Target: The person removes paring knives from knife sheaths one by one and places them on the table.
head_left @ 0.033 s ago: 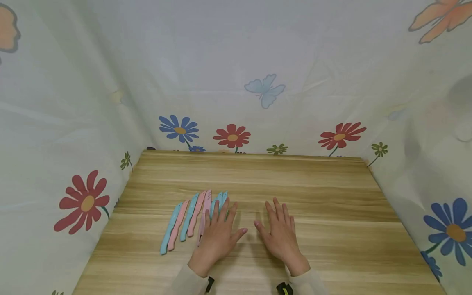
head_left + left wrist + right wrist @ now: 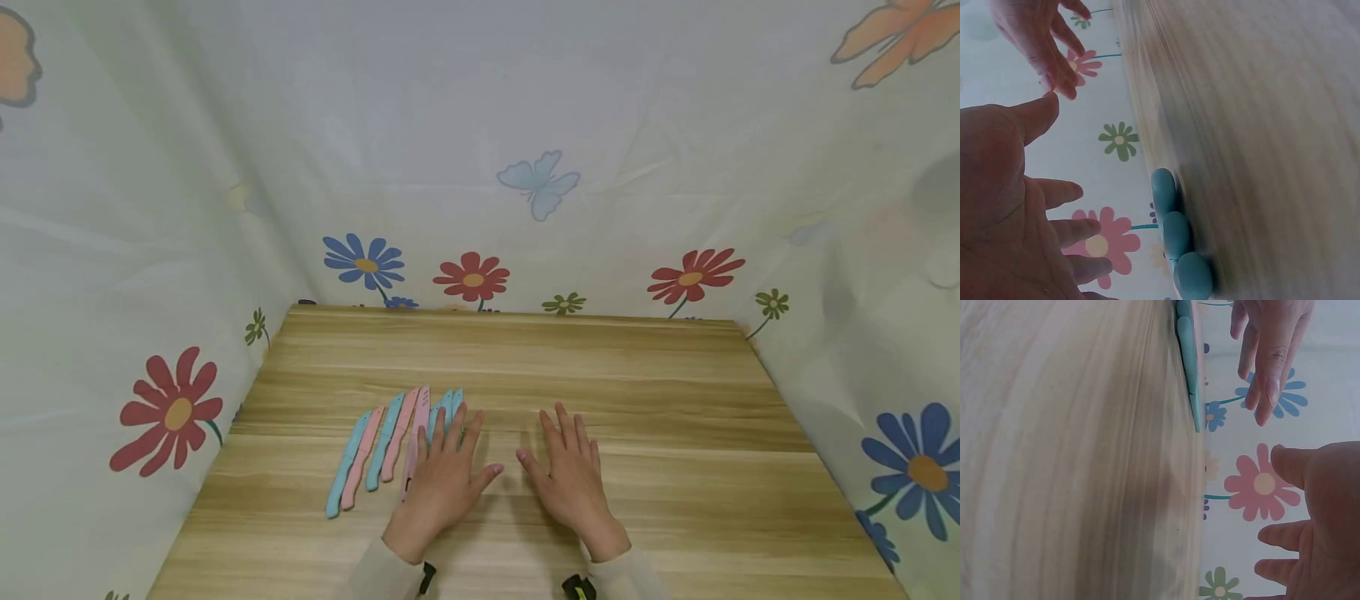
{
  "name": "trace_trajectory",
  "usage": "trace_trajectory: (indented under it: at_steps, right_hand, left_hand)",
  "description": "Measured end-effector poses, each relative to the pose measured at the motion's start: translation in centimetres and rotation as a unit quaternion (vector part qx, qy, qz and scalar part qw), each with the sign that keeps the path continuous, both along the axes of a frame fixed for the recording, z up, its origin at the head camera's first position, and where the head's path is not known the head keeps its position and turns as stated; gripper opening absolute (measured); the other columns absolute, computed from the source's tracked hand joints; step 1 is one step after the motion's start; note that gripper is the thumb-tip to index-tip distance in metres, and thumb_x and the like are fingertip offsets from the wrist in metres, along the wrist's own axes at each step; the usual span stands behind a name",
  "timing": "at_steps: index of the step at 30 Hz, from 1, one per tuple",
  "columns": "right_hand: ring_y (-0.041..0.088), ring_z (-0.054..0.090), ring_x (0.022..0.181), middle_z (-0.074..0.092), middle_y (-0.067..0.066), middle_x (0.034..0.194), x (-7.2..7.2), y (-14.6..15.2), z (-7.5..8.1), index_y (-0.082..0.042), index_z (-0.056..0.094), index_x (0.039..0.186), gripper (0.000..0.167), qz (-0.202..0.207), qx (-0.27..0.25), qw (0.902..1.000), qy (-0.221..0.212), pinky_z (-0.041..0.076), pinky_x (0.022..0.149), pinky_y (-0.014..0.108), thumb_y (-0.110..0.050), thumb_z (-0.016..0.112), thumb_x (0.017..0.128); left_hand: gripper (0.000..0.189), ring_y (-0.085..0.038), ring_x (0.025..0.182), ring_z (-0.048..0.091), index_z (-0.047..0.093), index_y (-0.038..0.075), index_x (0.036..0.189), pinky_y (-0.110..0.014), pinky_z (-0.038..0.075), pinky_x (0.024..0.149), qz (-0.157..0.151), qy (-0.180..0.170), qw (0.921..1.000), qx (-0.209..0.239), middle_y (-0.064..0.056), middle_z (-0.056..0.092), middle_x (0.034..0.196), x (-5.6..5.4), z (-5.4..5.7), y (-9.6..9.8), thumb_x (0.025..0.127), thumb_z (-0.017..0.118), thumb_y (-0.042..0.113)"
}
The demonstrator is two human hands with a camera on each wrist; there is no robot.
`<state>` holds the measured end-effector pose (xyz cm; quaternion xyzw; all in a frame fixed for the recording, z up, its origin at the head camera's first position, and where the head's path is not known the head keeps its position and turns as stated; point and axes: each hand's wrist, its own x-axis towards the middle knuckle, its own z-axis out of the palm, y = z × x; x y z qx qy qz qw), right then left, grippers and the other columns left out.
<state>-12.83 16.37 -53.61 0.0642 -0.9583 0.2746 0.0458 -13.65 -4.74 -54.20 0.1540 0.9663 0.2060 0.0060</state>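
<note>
While two hands hover spread above the table (image 2: 675,400): left hand (image 2: 446,479) and right hand (image 2: 573,487) are both released, fingers straight.
Knives: eight visible, five blue knives (image 2: 347,465) and three pink knives (image 2: 401,435), in a slanted row at 9 to 11 o'clock from the left hand.
Overlap: in the head view the left fingers partly hide the three rightmost blue ones.
Between hands: a strip of wood, the right hand at 3 o'clock from the left.
Edges: far edge (image 2: 517,315) at 12 o'clock, against flowered cloth (image 2: 420,100); left edge (image 2: 227,450) at 9, apart from the knives.
Room: wood stretches from the right hand at 12 through 4 o'clock.
</note>
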Motion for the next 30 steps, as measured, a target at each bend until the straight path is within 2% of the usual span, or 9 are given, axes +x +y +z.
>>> trace_trajectory:
  at_steps: [14, 23, 30]
  right_hand:
    - [0.052, 0.013, 0.156, 0.019, 0.02, 0.172, 0.0, -0.1, -0.3, -0.005, 0.036, 0.159, 0.074, 0.002, 0.002, 1.0, -0.004, 0.014, 0.117, 0.082, -0.049, 0.058, 0.104]
    - [0.054, 0.018, 0.154, 0.026, 0.023, 0.168, 0.0, -0.2, -1.0, -0.004, 0.038, 0.158, 0.075, -0.008, -0.004, 0.9996, 0.027, 0.017, 0.114, 0.083, -0.047, 0.061, 0.102]
    - [0.053, 0.018, 0.155, 0.027, 0.021, 0.169, -0.2, -0.3, -1.1, -0.006, 0.038, 0.159, 0.075, -0.015, 0.004, 0.9996, 0.022, 0.017, 0.116, 0.081, -0.048, 0.062, 0.101]
  left_hand:
    - [0.083, -0.051, 0.158, 0.009, 0.024, 0.018, 0.166, -0.077, 0.013, 0.122, 0.005, -0.003, 1.0, -0.007, -0.017, 0.014, 0.173, 0.0, -0.1, 0.0, 0.101, 0.051, 0.063]
    - [0.082, -0.053, 0.157, 0.01, 0.028, 0.016, 0.164, -0.078, 0.012, 0.121, 0.028, -0.003, 0.9996, -0.003, -0.018, 0.017, 0.173, 0.2, 0.0, -0.2, 0.101, 0.054, 0.061]
    - [0.081, -0.053, 0.157, 0.011, 0.031, 0.015, 0.163, -0.078, 0.012, 0.121, 0.038, 0.002, 0.9993, -0.007, -0.018, 0.02, 0.172, 0.0, 0.0, -0.2, 0.1, 0.056, 0.06]
